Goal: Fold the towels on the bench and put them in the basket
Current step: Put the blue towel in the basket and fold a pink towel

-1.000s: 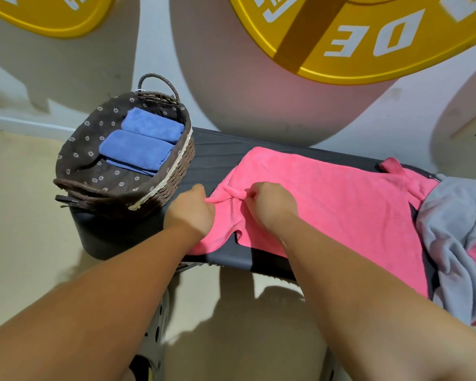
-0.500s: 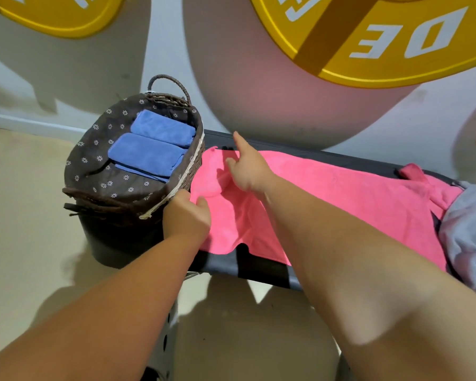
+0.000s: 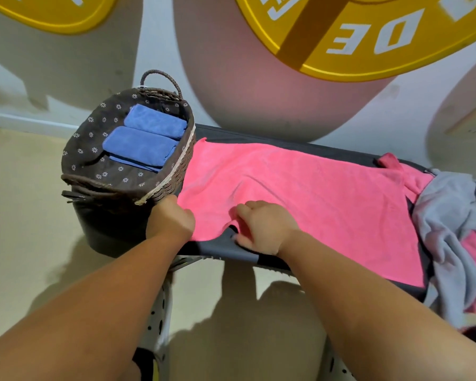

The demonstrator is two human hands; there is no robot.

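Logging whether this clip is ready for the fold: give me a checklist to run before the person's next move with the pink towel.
1. Flatness: pink towel lies spread on the bench, but it has a wrinkle near the middle and its near edge is lifted at the right hand: not ok.
2. Corner hold: left hand grips the near left corner: ok.
3. Near-edge hold: right hand fingers are curled there, the pinch is hidden: cannot tell.
4. Right end free: grey towel lies against it and seems to overlap it: not ok.
5. Room in basket: two folded blue towels on the far side, bare lining nearer: ok.
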